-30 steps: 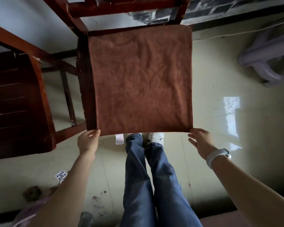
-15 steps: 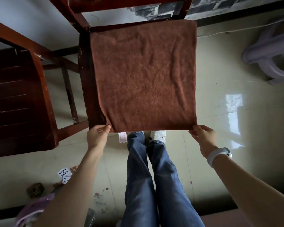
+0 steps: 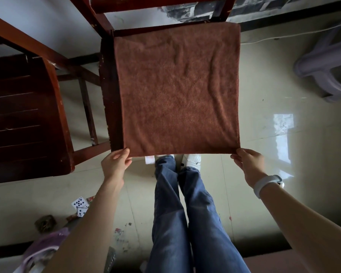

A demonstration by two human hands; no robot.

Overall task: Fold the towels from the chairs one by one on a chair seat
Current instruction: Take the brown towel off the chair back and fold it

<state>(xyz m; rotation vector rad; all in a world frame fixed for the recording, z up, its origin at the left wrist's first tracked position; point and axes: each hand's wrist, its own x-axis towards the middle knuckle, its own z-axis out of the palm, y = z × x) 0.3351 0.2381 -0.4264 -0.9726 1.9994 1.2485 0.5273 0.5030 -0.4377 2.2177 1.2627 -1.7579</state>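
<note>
Hands: both of mine pinch the near corners of the brown towel, well apart, one at each end of its near edge.
Left hand (image 3: 116, 162): now clamped on the near left corner, thumb on top; a second ago its fingers only touched the edge.
Right hand (image 3: 248, 163): fingers curled round the near right corner, where earlier they lay loose beside it.
Change: the near edge has been drawn taut and straight.
Towel (image 3: 177, 89): brown, square, spread flat over the chair seat (image 3: 108, 91), lightly creased, stitched hem along the right side; a strip of dark wood shows at its left.
Second chair (image 3: 24, 115): dark wood, to the left.
Floor (image 3: 274, 95): pale glossy tiles, playing cards (image 3: 80, 203) near my left forearm.
</note>
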